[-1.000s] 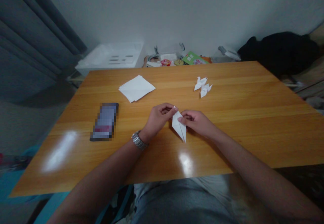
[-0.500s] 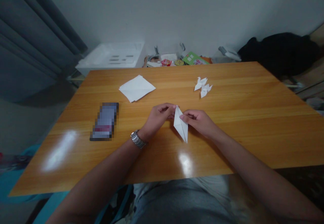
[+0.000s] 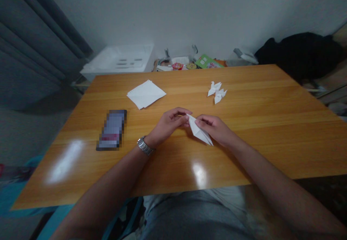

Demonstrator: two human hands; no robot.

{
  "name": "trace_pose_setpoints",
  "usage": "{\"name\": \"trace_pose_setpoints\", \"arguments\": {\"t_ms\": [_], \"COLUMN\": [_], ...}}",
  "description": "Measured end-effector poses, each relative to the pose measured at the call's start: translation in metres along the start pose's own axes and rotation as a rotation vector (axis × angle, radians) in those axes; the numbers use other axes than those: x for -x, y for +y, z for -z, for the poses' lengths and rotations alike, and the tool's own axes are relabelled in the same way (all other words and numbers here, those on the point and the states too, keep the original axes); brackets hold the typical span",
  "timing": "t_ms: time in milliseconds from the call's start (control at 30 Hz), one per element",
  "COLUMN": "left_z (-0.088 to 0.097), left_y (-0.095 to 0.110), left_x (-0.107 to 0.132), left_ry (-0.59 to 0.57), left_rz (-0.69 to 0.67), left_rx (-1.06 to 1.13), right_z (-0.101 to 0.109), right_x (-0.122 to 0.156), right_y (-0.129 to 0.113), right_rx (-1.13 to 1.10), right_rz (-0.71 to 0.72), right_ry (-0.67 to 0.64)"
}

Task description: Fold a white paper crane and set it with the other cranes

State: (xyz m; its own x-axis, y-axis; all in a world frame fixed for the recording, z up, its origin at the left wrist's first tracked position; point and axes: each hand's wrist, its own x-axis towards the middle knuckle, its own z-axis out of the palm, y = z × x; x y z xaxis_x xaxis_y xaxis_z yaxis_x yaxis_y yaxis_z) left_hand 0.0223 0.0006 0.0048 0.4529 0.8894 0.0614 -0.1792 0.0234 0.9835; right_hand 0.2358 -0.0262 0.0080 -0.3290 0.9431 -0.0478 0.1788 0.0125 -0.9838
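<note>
A folded white paper (image 3: pixel 200 132), long and kite-shaped, is held just above the wooden table between both hands. My left hand (image 3: pixel 173 121) pinches its upper left tip, thumb against the fingers. On the other side my right hand (image 3: pixel 215 127) grips the paper's upper right edge, thumb on top and fingers behind. The narrow lower end points down and to the right, with a split between its points. Two white origami cranes (image 3: pixel 217 92) rest farther back, to the right. To the left lies a stack of white paper sheets (image 3: pixel 146 94).
A phone (image 3: pixel 111 130), blurred out, lies on the table (image 3: pixel 271 124) left of my hands. Behind the table's far edge are a white foam tray (image 3: pixel 119 61), a green booklet (image 3: pixel 207 61) and a dark cloth heap (image 3: pixel 298 57).
The folded paper has turned so that its lower end swung to the right. Both hands have shifted slightly with it, still holding on.
</note>
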Motion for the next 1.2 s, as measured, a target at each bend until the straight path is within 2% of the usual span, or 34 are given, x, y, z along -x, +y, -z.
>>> {"name": "trace_pose_setpoints", "arguments": {"t_ms": [333, 600, 800, 900, 1000, 1100, 1200], "left_z": [0.001, 0.0, -0.003, -0.006, -0.01, -0.012, -0.012], "left_y": [-0.003, -0.005, -0.003, -0.001, 0.0, 0.0, -0.001], "left_x": [-0.001, -0.001, -0.001, -0.001, 0.0, 0.001, 0.002], "left_ry": [0.036, 0.074, 0.139, 0.166, 0.125, 0.07, 0.088], "left_rz": [-0.003, 0.005, -0.018, -0.019, 0.033, 0.061, 0.048], "left_rx": [0.0, -0.044, -0.134, -0.106, -0.044, -0.09, -0.138], "right_z": [-0.004, -0.003, -0.004, -0.004, -0.003, -0.003, -0.003], "right_x": [0.005, 0.003, 0.003, 0.003, 0.003, 0.003, 0.003], "right_y": [-0.009, -0.004, -0.005, -0.005, -0.005, -0.005, -0.005], "right_rx": [-0.133, -0.084, -0.036, -0.031, -0.032, -0.046, -0.047], "right_rz": [-0.144, -0.109, -0.109, -0.104, -0.083, -0.073, -0.073], "right_ry": [-0.015, -0.041, -0.019, -0.001, 0.011, 0.017, 0.019]}}
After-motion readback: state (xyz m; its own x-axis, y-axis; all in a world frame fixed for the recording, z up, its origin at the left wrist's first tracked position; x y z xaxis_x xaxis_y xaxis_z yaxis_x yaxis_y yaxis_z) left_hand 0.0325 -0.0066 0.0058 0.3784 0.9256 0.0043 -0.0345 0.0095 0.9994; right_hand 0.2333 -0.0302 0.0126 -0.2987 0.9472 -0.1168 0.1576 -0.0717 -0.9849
